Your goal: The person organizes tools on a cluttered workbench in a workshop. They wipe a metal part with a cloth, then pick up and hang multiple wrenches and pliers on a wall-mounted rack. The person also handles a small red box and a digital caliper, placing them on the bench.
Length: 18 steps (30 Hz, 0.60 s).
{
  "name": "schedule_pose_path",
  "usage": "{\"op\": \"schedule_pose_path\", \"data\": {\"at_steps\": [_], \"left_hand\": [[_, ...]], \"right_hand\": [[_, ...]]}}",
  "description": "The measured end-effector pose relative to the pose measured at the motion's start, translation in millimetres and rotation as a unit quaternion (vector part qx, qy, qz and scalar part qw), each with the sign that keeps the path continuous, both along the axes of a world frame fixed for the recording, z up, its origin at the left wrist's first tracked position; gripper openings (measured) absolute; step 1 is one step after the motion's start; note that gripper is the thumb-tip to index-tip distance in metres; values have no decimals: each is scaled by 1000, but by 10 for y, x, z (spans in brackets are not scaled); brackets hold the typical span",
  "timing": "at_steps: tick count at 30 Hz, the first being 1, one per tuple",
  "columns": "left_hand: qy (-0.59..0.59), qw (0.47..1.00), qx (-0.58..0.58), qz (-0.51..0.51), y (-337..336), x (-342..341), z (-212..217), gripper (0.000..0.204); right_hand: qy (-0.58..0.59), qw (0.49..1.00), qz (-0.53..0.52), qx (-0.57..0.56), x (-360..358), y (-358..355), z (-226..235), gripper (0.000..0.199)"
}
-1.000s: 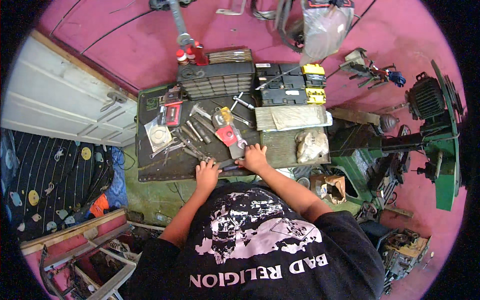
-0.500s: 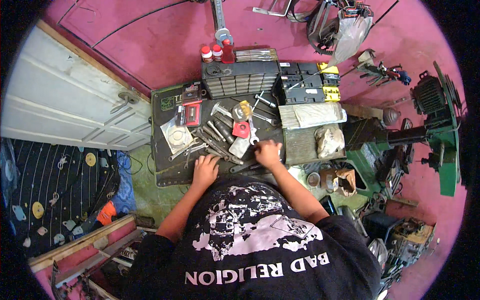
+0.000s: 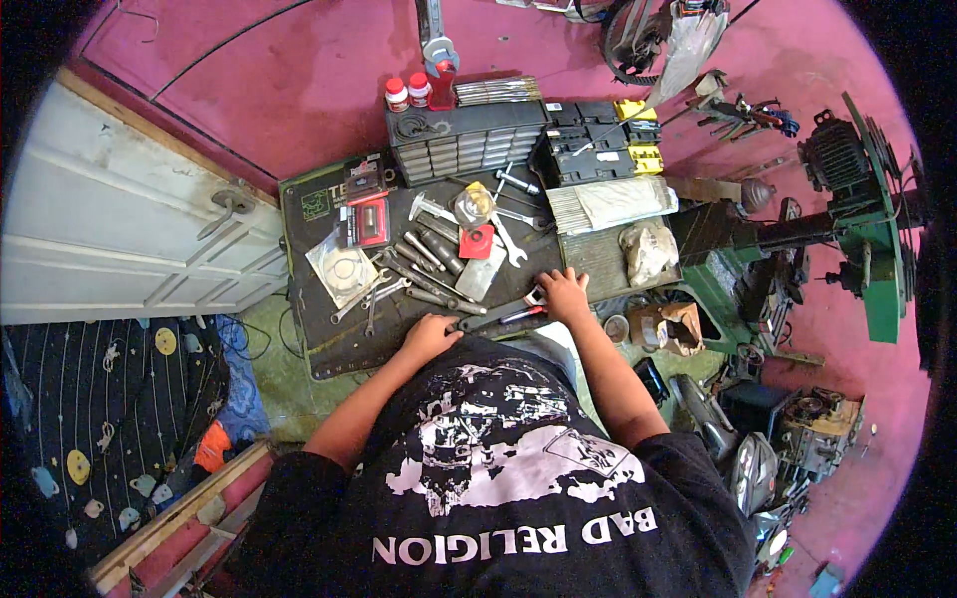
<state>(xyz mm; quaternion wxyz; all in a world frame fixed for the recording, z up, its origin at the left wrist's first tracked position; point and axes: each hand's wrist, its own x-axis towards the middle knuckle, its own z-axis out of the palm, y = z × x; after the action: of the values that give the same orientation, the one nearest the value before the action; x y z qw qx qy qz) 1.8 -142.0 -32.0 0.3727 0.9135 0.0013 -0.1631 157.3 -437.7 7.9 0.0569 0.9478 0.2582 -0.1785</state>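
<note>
So we've got a long dark bar (image 3: pixel 490 315) lying flat near the table's (image 3: pixel 329 349) front edge, on our side of the metal plate (image 3: pixel 482 277). Our left hand (image 3: pixel 431 337) is near-left of the plate, fingers bunched just beside the bar's left end. Can't tell if they're pinching anything. Our right hand (image 3: pixel 564 297) is right of the plate, fingers bent over the bar's right end and looking like they touch it. Can't tell if that's a real grip either. Right hand looks nearer, so from its fingers the bar runs left and a bit back toward us.

Long axis is mostly sideways, right end tipped slightly away from us. Can't make out which end is the working one. A red stick (image 3: pixel 522 314) sits near-right of the plate, roughly parallel. Past the plate: a wrench (image 3: pixel 509 244) to its upper right, then the drawer box (image 3: pixel 469 154).
</note>
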Motion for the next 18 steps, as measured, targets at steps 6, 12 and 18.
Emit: {"op": "schedule_pose_path", "data": {"at_steps": [6, 12, 18], "left_hand": [[34, 996, 68, 45, -258, 127, 158, 40], [81, 988, 77, 109, -434, 200, 287, 40], [-94, 988, 40, 112, -611, 6, 41, 38]], "right_hand": [[22, 998, 44, 34, 116, -60, 168, 57], [14, 985, 101, 137, 176, -189, 247, 58], [48, 938, 200, 279, 447, -219, 857, 40]]}}
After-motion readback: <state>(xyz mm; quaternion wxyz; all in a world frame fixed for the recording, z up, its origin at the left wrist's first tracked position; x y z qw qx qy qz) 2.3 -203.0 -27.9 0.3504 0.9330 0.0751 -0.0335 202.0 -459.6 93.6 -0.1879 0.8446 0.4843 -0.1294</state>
